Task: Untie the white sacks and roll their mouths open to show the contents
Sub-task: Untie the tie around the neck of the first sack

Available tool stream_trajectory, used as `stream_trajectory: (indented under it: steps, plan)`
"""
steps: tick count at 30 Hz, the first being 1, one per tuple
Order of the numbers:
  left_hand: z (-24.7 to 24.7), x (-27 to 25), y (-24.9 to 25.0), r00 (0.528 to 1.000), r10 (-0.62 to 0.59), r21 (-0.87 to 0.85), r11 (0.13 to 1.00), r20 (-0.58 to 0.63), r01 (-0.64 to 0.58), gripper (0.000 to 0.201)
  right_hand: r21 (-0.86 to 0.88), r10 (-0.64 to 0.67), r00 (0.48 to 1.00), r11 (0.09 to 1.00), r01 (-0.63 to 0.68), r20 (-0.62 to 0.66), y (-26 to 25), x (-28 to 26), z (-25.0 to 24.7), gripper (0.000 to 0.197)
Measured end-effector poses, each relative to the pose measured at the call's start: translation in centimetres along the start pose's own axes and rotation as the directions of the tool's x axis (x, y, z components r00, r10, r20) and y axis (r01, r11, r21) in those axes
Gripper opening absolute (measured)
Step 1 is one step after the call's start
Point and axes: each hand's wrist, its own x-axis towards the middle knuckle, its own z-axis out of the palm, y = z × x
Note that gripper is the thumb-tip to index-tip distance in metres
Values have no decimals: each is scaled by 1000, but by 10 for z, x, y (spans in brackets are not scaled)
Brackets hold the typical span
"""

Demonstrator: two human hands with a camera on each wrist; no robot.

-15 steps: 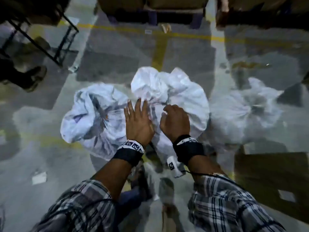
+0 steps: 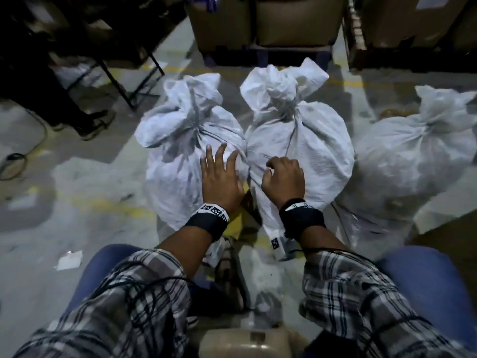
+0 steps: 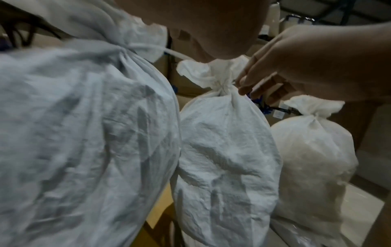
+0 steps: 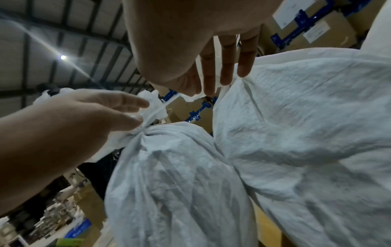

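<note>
Warehouse floor point(image 2: 77, 182) carries three tied sacks; the middle sack point(image 2: 304, 151) stands upright, its knot at 12 o'clock from the curled, empty-looking right hand point(image 2: 282, 180); left hand point(image 2: 222, 177) splayed alongside.

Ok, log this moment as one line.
stage: untying not begun | sacks: three, all tied | left hand: open, on left sack | right hand: curled on middle sack, grip unclear

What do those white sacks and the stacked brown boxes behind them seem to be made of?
The white sacks look like thin woven plastic, probably polypropylene: matte, crinkled, holding sharp creases, slightly see-through where dark contents shadow the left one. The weave itself is too fine to confirm. Their necks are cinched with pale string, material unclear. The brown boxes look like plain cardboard: dull, flat-faced, with square edges.
</note>
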Motion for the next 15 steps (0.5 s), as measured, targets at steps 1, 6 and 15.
stream_trajectory:
  steps: [1, 6, 15]
  plan:
    - [-18, -5, -8, 1000, -22, -10, 1000, 2, 22, 56, 23, 0, 1000, 1000, 1, -9, -12, -8, -6, 25]
    - [-81, -7, -52, 968, -248, -60, 966, 45, 251, 43, 61, -72, 997, 996, 70, 19, -69, -26, -21, 26]
    - [-57, -3, -150, 931, -338, -159, 920, 138, 358, 29, -78, -294, 933, 946, 315, 209, -118, 18, 19, 21]
